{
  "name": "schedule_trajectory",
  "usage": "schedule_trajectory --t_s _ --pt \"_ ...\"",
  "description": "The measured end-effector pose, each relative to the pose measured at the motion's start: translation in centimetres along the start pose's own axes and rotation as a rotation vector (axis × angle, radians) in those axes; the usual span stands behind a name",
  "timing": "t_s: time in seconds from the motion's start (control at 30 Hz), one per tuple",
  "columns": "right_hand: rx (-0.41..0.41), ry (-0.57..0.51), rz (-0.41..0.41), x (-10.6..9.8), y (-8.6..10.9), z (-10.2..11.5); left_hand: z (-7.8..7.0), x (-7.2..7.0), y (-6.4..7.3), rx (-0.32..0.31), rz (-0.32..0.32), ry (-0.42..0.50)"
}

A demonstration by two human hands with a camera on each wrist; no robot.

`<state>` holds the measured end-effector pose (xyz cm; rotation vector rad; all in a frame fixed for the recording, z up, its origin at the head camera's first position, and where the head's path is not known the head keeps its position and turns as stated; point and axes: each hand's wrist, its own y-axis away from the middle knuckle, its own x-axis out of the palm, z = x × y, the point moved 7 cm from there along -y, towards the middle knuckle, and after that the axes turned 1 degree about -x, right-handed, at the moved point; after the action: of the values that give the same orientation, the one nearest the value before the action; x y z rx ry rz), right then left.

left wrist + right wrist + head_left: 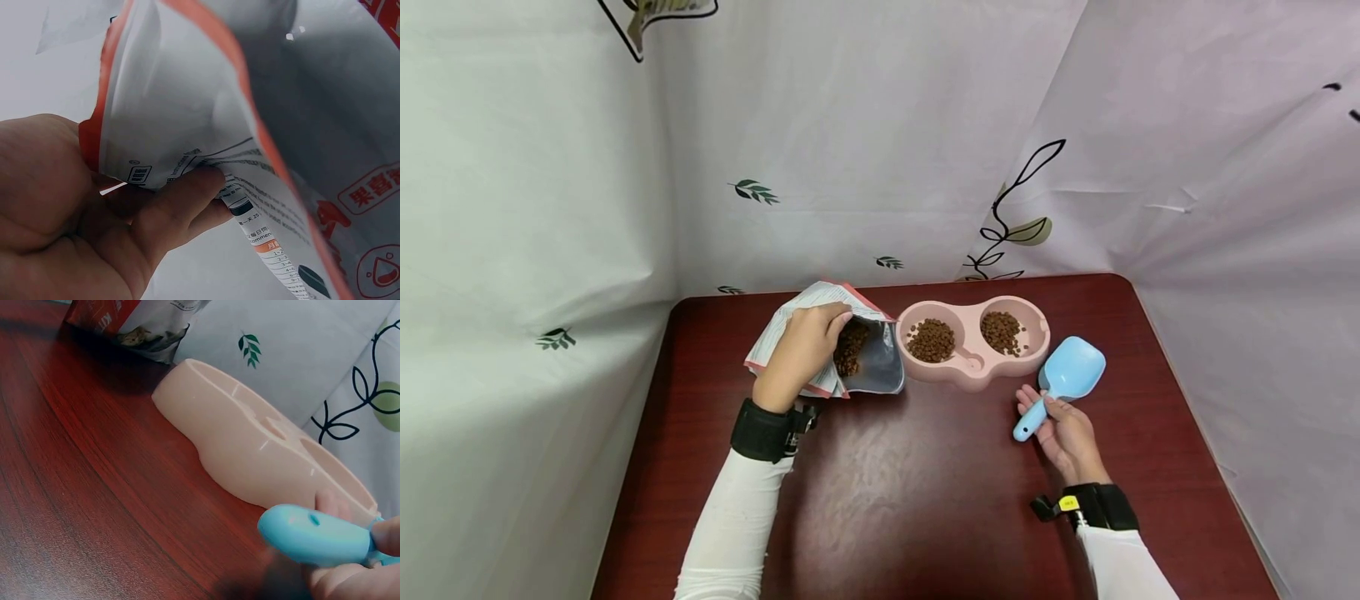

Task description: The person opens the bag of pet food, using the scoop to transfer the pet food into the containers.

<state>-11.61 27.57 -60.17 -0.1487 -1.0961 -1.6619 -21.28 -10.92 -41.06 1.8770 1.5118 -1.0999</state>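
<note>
In the head view my left hand grips the upper edge of a white, red-trimmed pet food bag, whose mouth gapes and shows brown kibble inside. The left wrist view has the fingers and thumb pinching the printed bag wall. My right hand holds a light blue scoop by its handle, just right of a pink double bowl. No kibble shows in the scoop. Brown kibble lies in both the left hollow and the right hollow of the bowl.
A dark red wooden table carries everything. Behind it and at both sides hangs a pale curtain with leaf prints. The bowl stands near the table's back edge, with the bag close against its left end.
</note>
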Motion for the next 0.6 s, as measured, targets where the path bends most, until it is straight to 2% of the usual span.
schedule_trajectory --t_s 0.1,0.33,0.6 --pt "0.019 0.011 -0.012 -0.1 0.0 -0.2 0.1 0.0 0.0 -0.005 0.000 0.002" --pt "0.032 0.042 0.017 0.1 0.1 -0.3 0.0 -0.1 0.0 -0.004 -0.006 0.000" --pt "0.031 0.198 0.060 0.1 1.1 -0.4 0.0 -0.2 0.0 0.001 -0.009 0.004"
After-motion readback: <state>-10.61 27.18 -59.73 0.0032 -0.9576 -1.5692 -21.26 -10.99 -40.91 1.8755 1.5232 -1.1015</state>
